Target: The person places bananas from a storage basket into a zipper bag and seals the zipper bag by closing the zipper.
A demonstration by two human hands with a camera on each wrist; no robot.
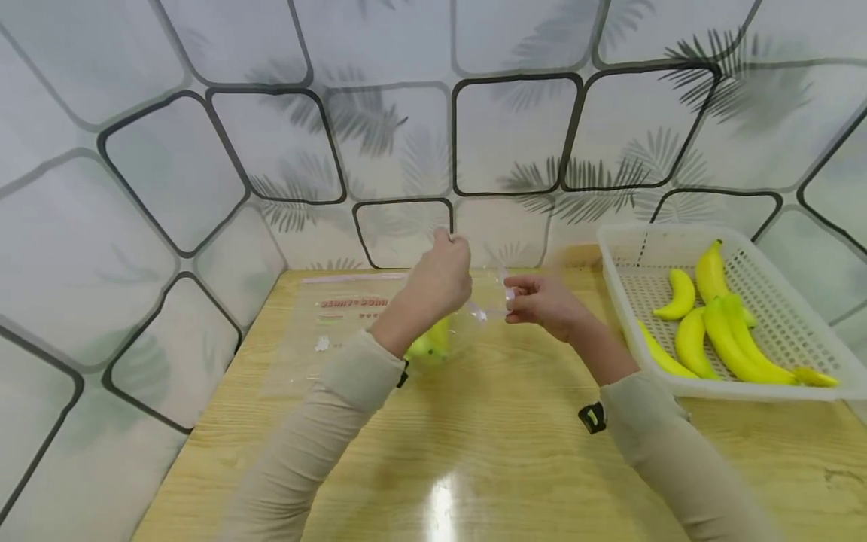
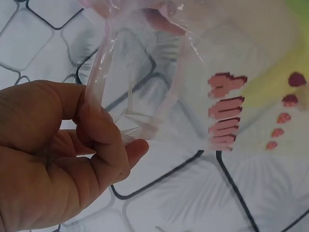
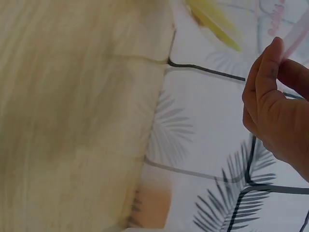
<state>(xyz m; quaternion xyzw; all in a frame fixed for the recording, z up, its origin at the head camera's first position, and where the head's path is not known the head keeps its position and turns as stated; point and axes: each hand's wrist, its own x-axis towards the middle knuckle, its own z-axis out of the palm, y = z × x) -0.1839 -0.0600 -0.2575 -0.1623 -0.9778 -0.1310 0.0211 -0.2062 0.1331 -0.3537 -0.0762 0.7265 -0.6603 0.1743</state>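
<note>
My left hand [image 1: 436,280] pinches one side of the mouth of a clear zip bag [image 2: 224,111] with a pink strip and red lettering. On the opposite side of that mouth, my right hand [image 1: 546,304] pinches the edge between thumb and fingers. The bag is held up above the table, its mouth spread between both hands. A yellow banana [image 1: 433,345] with a green end shows below my left forearm; the left wrist view shows yellow and green through the plastic. Part of the banana is hidden by the arm.
Another clear zip bag [image 1: 352,303] with red print lies flat on the wooden table [image 1: 501,444] at left. A white plastic basket [image 1: 752,390] with several bananas [image 1: 691,339] stands at right. Patterned cloth [image 1: 515,135] rises behind the table.
</note>
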